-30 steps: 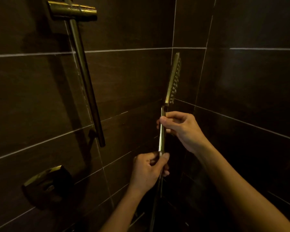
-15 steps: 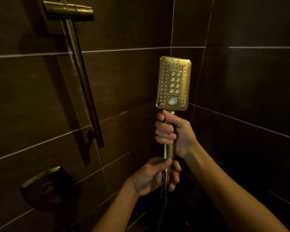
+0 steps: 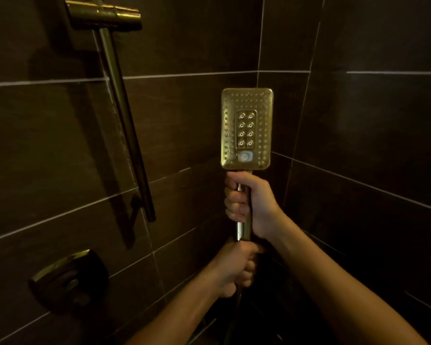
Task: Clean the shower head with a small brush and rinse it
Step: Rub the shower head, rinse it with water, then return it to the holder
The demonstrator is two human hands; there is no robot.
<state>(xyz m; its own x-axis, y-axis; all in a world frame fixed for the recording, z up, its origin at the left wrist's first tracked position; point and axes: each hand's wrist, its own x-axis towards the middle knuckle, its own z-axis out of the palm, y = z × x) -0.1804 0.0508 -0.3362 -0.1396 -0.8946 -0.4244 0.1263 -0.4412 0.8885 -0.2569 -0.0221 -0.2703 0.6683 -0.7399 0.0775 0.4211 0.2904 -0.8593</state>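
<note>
A gold rectangular shower head [image 3: 246, 128] stands upright in front of the dark tiled corner, its nozzle face turned toward me. My right hand [image 3: 253, 204] is wrapped around the handle just under the head. My left hand [image 3: 237, 266] grips the bottom end of the handle, where the hose [image 3: 235, 310] drops down into shadow. No brush is in view.
A gold slide bar [image 3: 125, 120] with its holder bracket [image 3: 105, 14] runs down the left wall. A mixer valve plate [image 3: 69, 277] sits low on the left. Dark tiled walls meet in the corner behind the shower head.
The shower head turned from edge-on to facing me. My right hand went from a fingertip hold to a full fist on the handle, and my left hand closed around its lower end.
</note>
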